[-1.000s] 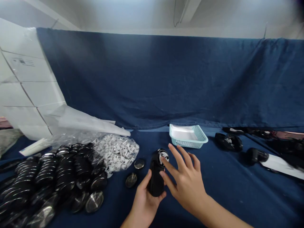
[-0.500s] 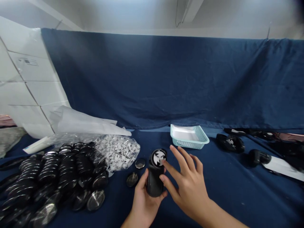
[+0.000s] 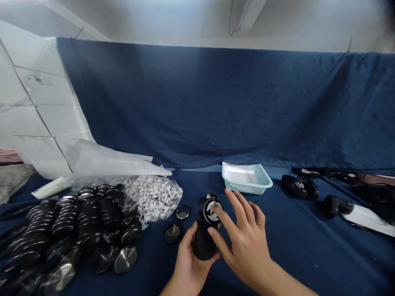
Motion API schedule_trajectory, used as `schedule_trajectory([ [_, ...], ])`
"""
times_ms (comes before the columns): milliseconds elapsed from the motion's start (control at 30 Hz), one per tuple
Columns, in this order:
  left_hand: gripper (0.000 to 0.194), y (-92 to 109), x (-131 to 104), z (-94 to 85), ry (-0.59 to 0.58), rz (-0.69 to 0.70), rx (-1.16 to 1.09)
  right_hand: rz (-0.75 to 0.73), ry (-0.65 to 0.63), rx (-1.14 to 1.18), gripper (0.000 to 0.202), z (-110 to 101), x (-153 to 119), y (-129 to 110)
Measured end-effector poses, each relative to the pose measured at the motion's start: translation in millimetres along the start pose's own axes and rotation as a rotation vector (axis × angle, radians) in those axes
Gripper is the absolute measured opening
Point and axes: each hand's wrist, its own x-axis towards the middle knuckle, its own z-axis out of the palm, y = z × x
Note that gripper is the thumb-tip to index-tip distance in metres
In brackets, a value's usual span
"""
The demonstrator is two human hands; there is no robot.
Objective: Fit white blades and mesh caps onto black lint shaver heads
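In the head view my left hand (image 3: 191, 263) is wrapped round a black rounded device (image 3: 204, 240) at the lower middle. A white slotted piece (image 3: 212, 209) sits in the round opening at the device's upper end. My right hand (image 3: 243, 238) has its index fingertip on that white piece and its thumb beside the device; the other fingers are stretched out and apart. Left of the device, two round metal discs (image 3: 182, 212) lie on the blue cloth.
Rows of black-rimmed metal discs (image 3: 64, 220) fill the left side. Behind them lies a clear bag of small white pieces (image 3: 157, 197). A pale blue basket (image 3: 247, 188) stands beyond my hands. Black parts (image 3: 299, 187) lie at the right, below a blue curtain (image 3: 197, 102).
The black device has turned and tilted in my left hand, its round end shifting slightly right and down. My right index finger has stayed on the white piece.
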Motion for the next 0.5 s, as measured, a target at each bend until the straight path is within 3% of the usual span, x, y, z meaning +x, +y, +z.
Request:
schedule_trajectory([
  [500,0.025,7.7,-3.2,7.2,-0.016,0.069,0.037,0.001,-0.003,0.056,0.031,-4.9,2.9,6.1],
])
